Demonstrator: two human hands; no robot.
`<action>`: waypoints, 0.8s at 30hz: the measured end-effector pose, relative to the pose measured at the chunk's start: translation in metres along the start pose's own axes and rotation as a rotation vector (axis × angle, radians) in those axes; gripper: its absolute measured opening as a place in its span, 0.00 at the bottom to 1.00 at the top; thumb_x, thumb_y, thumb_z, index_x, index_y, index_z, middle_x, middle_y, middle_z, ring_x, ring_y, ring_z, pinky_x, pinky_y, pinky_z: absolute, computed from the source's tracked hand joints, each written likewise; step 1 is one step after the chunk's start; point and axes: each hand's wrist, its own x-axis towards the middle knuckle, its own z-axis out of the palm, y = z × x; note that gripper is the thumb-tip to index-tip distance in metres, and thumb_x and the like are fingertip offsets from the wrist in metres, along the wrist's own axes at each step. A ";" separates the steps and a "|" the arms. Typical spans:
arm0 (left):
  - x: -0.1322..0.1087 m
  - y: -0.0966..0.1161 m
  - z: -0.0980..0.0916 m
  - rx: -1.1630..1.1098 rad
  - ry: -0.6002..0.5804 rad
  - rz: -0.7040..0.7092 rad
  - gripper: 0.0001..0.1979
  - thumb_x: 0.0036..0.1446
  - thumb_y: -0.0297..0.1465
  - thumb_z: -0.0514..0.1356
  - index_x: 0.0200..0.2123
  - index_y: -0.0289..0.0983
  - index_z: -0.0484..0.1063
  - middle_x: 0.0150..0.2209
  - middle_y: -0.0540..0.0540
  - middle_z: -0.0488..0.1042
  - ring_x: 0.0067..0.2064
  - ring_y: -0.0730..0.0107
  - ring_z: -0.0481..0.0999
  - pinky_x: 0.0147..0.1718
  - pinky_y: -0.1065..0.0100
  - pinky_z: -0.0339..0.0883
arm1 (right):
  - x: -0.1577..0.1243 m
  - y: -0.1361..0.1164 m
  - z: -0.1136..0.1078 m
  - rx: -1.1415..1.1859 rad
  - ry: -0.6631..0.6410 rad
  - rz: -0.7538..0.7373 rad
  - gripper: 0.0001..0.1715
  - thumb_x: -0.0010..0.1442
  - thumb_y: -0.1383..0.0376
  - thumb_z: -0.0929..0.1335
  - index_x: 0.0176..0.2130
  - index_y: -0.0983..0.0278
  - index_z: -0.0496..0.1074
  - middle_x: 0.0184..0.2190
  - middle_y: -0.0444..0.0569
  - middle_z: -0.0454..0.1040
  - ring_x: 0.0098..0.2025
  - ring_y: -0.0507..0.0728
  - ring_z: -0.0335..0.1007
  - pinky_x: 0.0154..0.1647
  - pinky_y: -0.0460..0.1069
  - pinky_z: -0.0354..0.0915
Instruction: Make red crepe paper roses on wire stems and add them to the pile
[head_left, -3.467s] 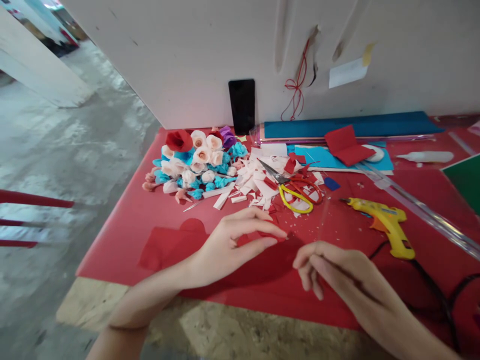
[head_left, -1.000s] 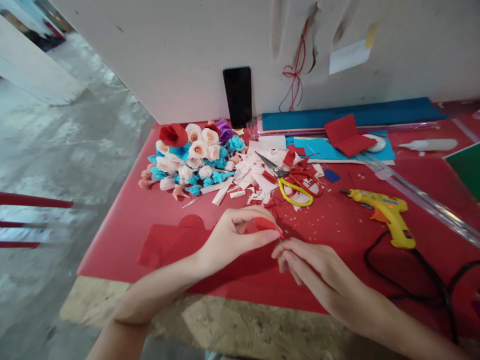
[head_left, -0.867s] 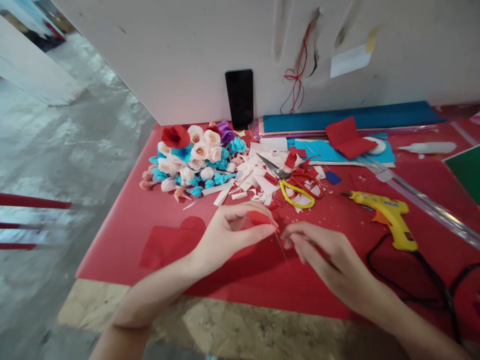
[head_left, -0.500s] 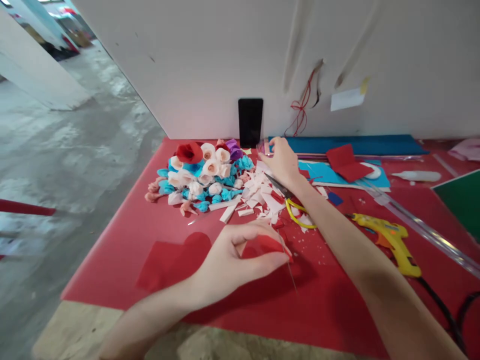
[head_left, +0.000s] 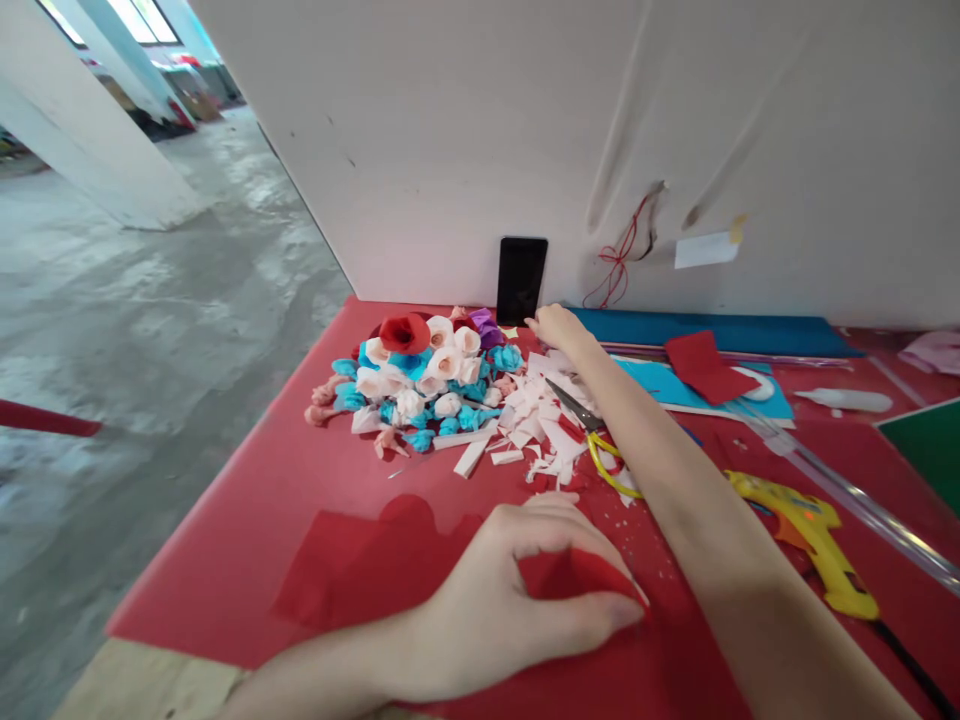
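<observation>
My left hand [head_left: 517, 605] is in the near middle, above the red tabletop [head_left: 247, 560]. Its thumb and fingers pinch a curved piece of red paper [head_left: 574, 575], with a thin pale edge at the fingertips. At the back, my right hand [head_left: 561, 330] reaches beside the upright black phone [head_left: 522, 282]. Its fingers are bent down and closed, and whatever they hold is hidden. Below the right forearm lie scissors with yellow handles [head_left: 611, 470] among pale paper scraps [head_left: 536, 405]. Flat red paper [head_left: 352, 560] rests left of my left hand.
Paper flowers [head_left: 420, 370] in white, blue, red and pink are heaped at the back left. A yellow glue gun [head_left: 814, 540] with a black cord lies right, near clear plastic [head_left: 847, 480] and a white bottle [head_left: 844, 400]. Blue paper [head_left: 712, 333] runs along the white wall [head_left: 450, 150].
My left hand has moved right and nearer, still pinching the red paper. The thin strand below it no longer shows. My right hand's fingers have lowered beside the phone. The view has tilted slightly up.
</observation>
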 end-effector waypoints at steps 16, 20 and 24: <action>0.004 -0.003 -0.001 -0.063 -0.003 -0.028 0.04 0.49 0.29 0.63 0.29 0.34 0.76 0.30 0.45 0.77 0.36 0.70 0.73 0.50 0.64 0.62 | 0.016 0.012 0.016 0.002 0.060 0.169 0.19 0.62 0.60 0.63 0.49 0.67 0.64 0.46 0.53 0.66 0.45 0.56 0.66 0.44 0.55 0.66; 0.005 -0.002 -0.001 -0.067 -0.004 -0.052 0.03 0.49 0.28 0.63 0.28 0.34 0.76 0.30 0.45 0.77 0.35 0.70 0.72 0.49 0.64 0.63 | 0.016 0.008 0.015 -0.001 0.038 0.154 0.19 0.62 0.60 0.63 0.49 0.67 0.64 0.47 0.53 0.66 0.45 0.56 0.66 0.44 0.56 0.66; 0.006 -0.001 -0.003 -0.057 0.014 -0.058 0.04 0.48 0.28 0.64 0.28 0.33 0.76 0.29 0.45 0.76 0.35 0.70 0.72 0.49 0.64 0.63 | 0.019 0.001 0.017 -0.001 0.036 0.196 0.19 0.61 0.60 0.63 0.49 0.68 0.64 0.47 0.53 0.66 0.45 0.56 0.66 0.44 0.56 0.66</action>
